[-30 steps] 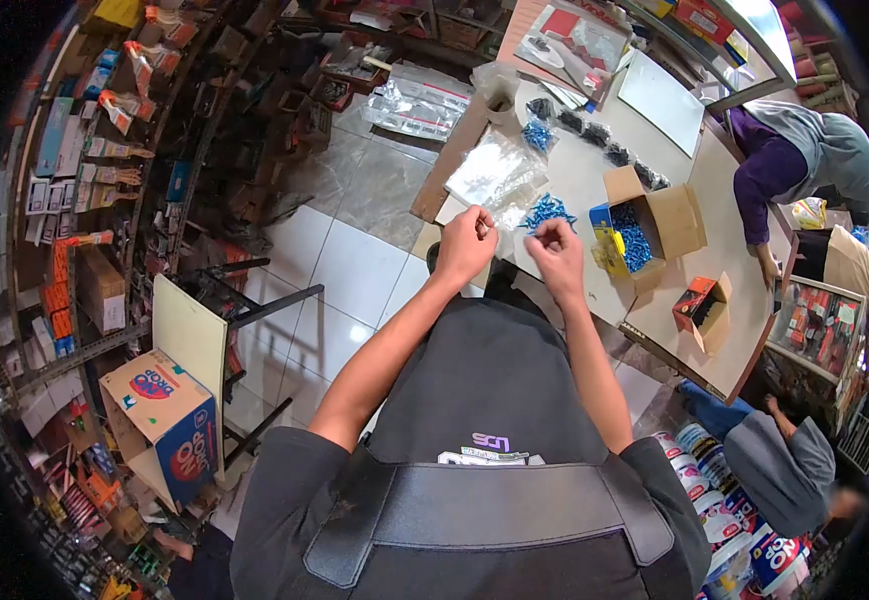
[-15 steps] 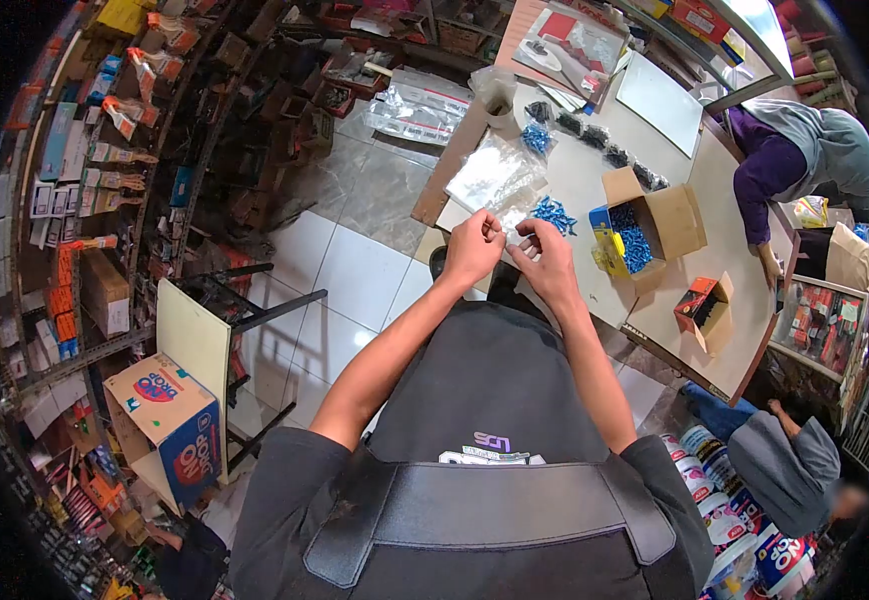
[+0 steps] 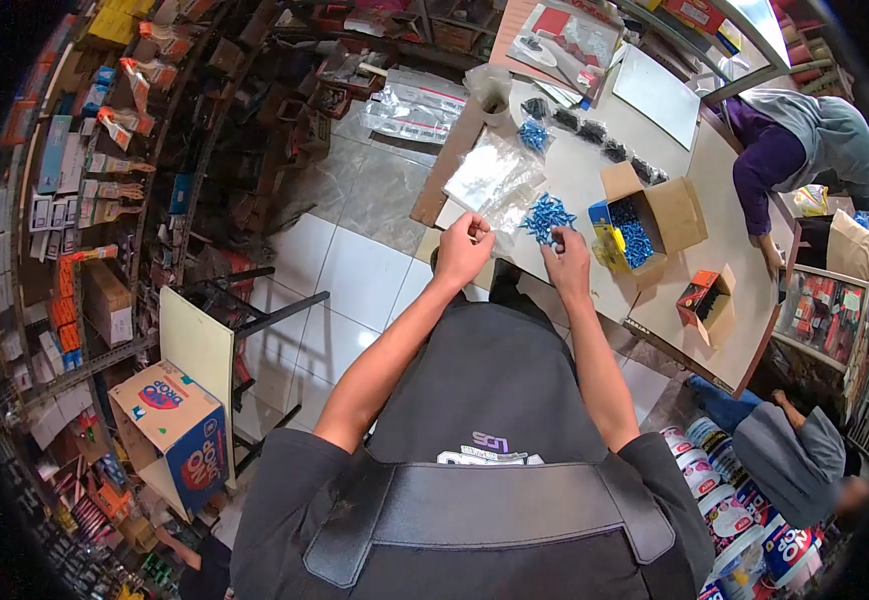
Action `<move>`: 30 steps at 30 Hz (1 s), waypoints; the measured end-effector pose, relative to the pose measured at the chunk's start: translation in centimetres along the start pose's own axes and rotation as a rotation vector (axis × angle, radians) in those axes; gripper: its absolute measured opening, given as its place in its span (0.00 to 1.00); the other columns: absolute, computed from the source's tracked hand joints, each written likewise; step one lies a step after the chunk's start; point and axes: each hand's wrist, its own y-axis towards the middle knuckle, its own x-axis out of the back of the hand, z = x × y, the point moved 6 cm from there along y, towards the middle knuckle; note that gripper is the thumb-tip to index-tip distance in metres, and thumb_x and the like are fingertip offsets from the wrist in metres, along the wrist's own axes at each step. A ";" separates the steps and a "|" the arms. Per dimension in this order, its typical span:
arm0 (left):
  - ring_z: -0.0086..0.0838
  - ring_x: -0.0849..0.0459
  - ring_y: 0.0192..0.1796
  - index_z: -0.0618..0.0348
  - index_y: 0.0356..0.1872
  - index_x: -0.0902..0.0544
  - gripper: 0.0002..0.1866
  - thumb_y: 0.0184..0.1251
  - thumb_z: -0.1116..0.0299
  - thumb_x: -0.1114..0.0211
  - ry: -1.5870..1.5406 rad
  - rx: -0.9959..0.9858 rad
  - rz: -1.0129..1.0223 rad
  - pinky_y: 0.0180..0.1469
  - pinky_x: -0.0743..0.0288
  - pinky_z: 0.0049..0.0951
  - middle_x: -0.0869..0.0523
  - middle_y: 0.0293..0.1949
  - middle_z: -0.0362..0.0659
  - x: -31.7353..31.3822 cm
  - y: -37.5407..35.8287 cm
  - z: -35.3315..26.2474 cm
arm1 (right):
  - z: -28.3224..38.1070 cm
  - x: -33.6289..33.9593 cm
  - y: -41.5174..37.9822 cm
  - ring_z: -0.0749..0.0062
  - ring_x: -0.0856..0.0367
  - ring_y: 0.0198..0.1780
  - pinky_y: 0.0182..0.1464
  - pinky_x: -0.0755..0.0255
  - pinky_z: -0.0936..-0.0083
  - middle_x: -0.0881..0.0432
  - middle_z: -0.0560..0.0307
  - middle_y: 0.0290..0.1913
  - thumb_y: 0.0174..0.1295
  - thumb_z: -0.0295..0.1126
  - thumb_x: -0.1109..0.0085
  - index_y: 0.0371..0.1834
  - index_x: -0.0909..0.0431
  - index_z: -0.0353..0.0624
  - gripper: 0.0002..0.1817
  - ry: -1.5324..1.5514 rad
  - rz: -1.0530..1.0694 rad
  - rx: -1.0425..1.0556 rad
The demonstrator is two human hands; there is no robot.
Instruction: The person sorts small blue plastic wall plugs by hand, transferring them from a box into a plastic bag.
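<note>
Fingers of the right hand (image 3: 568,262) are curled at the near edge of a loose pile of small blue plastic pieces (image 3: 548,215); can't tell if one is pinched or they only touch. Fingers of the left hand (image 3: 463,250) are bent, thumb and index close together, just beside a crumpled clear plastic bag (image 3: 503,213); can't tell if they grip film. Pile sits just beyond the right fingertips, on a pale-topped table (image 3: 725,205). Main risk, my read: drops. Both hands are near the table's front edge, so a piece slipping from a loose pinch could go to the floor. Second: thin film may cling or collapse, so a bag mouth could be missed. Third: an open brown cardboard carton with yellow-and-blue printing (image 3: 682,212), loaded with more blue pieces, is near the right fingers; a wide knuckle swing could bump it and spill the load. Small orange-and-black cardboard box (image 3: 695,298) holding dark contents is farther right of those fingers, lower risk. Pushing into the pile too hard could also scatter it.
</note>
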 end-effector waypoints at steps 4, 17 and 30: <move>0.22 0.14 0.28 0.63 0.41 0.19 0.09 0.66 0.70 0.30 -0.016 -0.022 0.005 0.33 0.22 0.26 0.16 0.28 0.39 -0.1 -0.2 0.1 | 0.3 -0.5 0.0 0.65 0.21 0.35 0.42 0.22 0.68 0.18 0.50 0.40 0.53 0.27 0.25 0.49 0.19 0.38 0.20 -0.046 0.001 -0.017; 0.27 0.16 0.31 0.63 0.39 0.18 0.10 0.61 0.68 0.30 -0.033 0.031 0.023 0.38 0.22 0.30 0.15 0.28 0.42 0.2 -0.1 0.0 | -1.1 -0.6 0.3 0.66 0.21 0.34 0.41 0.22 0.70 0.20 0.50 0.39 0.54 0.27 0.25 0.50 0.19 0.37 0.20 0.019 0.065 -0.005; 0.27 0.16 0.32 0.63 0.39 0.18 0.11 0.61 0.68 0.29 -0.023 0.033 0.018 0.39 0.22 0.31 0.15 0.29 0.43 0.5 0.4 0.5 | -0.5 -0.3 0.2 0.40 0.19 0.43 0.48 0.24 0.52 0.21 0.40 0.41 0.58 0.25 0.36 0.42 0.24 0.36 0.10 -0.159 0.078 0.035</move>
